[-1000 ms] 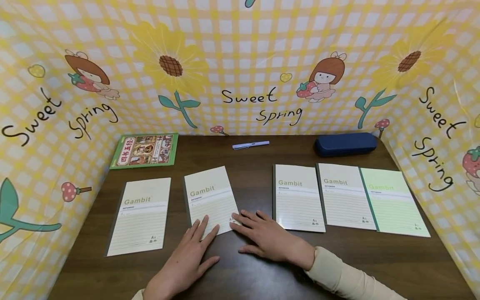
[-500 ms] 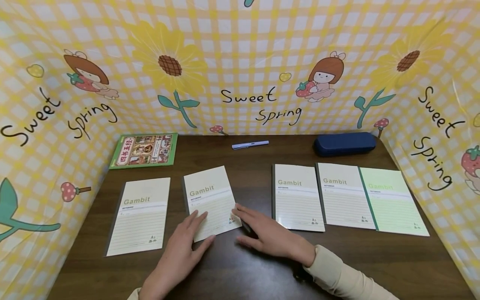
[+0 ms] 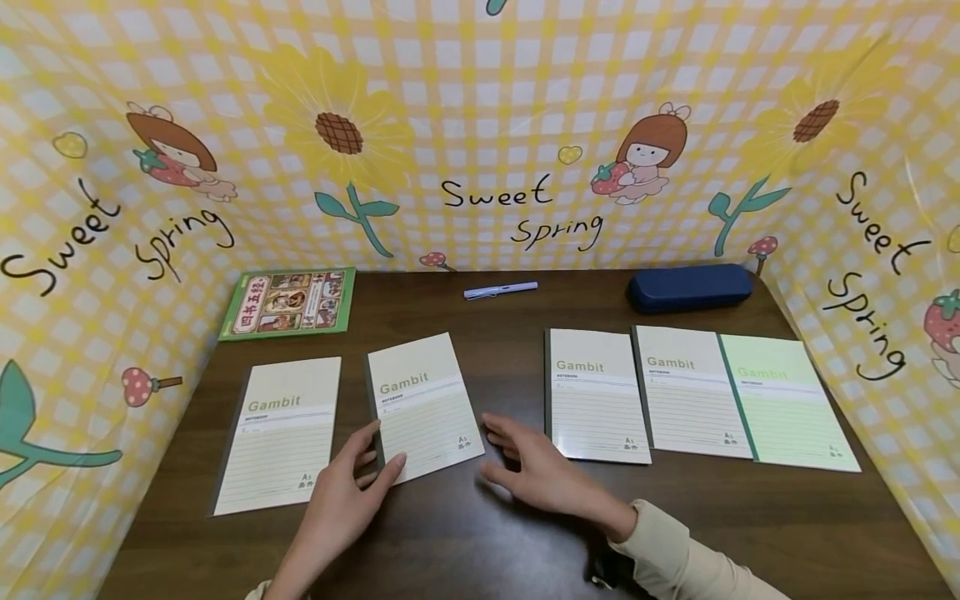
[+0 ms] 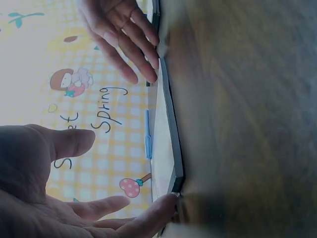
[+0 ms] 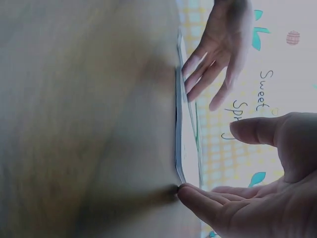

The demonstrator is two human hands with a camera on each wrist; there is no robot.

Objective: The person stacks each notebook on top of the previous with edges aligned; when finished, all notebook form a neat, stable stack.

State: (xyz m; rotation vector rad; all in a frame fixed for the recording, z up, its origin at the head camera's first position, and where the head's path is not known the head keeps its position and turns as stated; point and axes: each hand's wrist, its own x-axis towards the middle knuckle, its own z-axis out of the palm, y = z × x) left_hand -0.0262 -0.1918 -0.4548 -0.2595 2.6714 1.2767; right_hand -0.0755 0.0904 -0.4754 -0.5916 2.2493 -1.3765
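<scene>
1. Locate the slanted notebook: it lies cover up on the table, left of centre, between your two hands. "Gambit" is printed across its pale cover, and a dark spine runs down its left edge.
2. Check your left hand. It is at the notebook's near left corner, with thumb and fingers spread apart. In the left wrist view, the thumb is raised clear of the cover and a fingertip meets the corner; you cannot tell how firmly it presses.
3. Check your right hand. It is just beside the notebook's right edge, thumb and fingers apart, clamped on nothing. You cannot tell for certain whether a fingertip touches the edge.
4. Note that your hands are apart from each other, palms turned inward. A pale sleeve covers your right forearm.
5. To the left, find the left notebook; your left hand hides its near right corner in the head view.
6. To the right, find three in a row: the glossy notebook, the white notebook and the green notebook.
7. Along the back, left to right, find the picture book, the lilac pen and the blue case.
8. Behind these hangs the checked cloth, lettered "Sweet Spring".
</scene>
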